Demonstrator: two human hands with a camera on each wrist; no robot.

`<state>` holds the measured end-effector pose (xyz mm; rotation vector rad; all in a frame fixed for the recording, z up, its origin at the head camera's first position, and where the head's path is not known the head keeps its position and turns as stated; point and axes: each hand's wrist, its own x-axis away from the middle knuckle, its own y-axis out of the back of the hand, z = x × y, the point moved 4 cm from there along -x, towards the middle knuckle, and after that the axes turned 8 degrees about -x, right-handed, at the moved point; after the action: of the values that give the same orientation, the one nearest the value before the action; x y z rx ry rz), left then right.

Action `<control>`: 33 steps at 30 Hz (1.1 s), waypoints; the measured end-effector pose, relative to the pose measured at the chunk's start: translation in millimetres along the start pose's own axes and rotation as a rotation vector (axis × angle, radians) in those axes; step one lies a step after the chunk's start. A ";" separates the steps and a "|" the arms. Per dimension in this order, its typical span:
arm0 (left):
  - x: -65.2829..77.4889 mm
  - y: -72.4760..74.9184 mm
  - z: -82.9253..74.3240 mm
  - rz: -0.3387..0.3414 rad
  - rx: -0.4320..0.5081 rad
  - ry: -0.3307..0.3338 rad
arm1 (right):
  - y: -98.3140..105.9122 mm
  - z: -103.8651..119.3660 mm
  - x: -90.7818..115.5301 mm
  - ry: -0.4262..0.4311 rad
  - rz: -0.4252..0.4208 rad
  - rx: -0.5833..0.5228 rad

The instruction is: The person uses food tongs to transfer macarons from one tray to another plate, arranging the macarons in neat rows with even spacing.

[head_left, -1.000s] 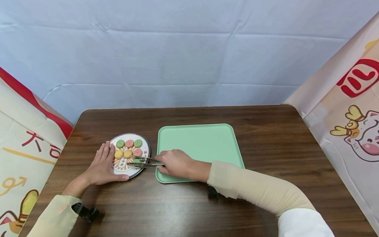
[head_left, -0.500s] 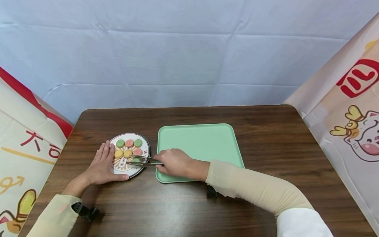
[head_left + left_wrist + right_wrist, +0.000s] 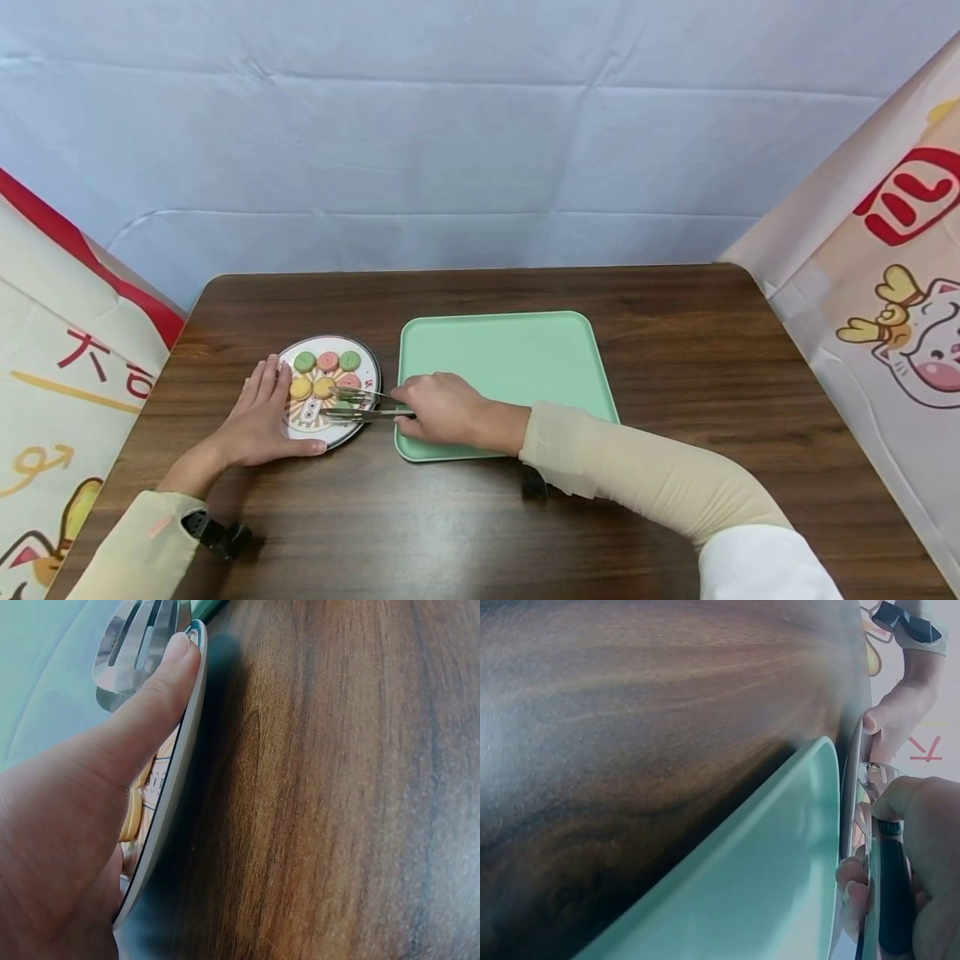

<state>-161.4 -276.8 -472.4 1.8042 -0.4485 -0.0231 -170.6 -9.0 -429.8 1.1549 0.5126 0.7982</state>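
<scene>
A round white patterned plate (image 3: 303,432) stands at the left of the table, bearing several green, pink and yellow macarons (image 3: 324,387). My left hand (image 3: 258,421) rests against its left side, fingers straight and thumb lying along the near rim. With my right hand (image 3: 442,408) I grip metal tongs (image 3: 375,414), which reach over the plate from the right. Their tips lie spread on both sides of a green macaron (image 3: 343,407), partly hiding it; contact cannot be told. Dark grips show on the tongs (image 3: 895,892) in the right wrist view.
A light green rectangular tray (image 3: 510,350) lies right of the plate, partly under my right hand and forearm. Brown wooden table (image 3: 450,533) surrounds both. A pale cloth (image 3: 450,150) hangs behind the far edge, with printed cloths at both sides.
The tongs' arms stand slightly wider apart than before, the far one having shifted away from me. My left hand and the plate have stayed in place.
</scene>
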 end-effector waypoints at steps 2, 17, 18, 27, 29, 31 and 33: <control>-0.3 -0.2 -0.1 0.000 -0.006 0.000 | 0.3 -0.5 0.2 -0.005 0.004 0.000; -2.2 -10.6 12.2 -0.049 0.026 -0.026 | 1.6 -2.3 4.9 -0.015 0.020 -0.011; -2.6 -11.4 13.1 -0.050 0.023 -0.028 | 2.1 -2.4 5.5 -0.017 0.019 -0.009; -3.2 -12.4 13.4 -0.037 0.023 -0.028 | 3.5 -6.3 11.9 -0.015 -0.025 -0.002; -4.2 -12.9 14.4 -0.032 0.024 -0.028 | 3.8 -8.1 12.2 -0.012 -0.042 -0.006; -4.9 -13.3 14.9 -0.031 0.026 -0.030 | 4.4 -9.5 12.8 -0.003 -0.063 -0.003; -5.0 -13.6 15.4 -0.029 0.028 -0.031 | 5.4 -10.7 13.3 0.005 -0.084 0.001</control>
<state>-165.9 -286.6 -490.5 1.8400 -0.4465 -0.0648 -171.5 8.8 -427.8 1.1253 0.5615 0.7288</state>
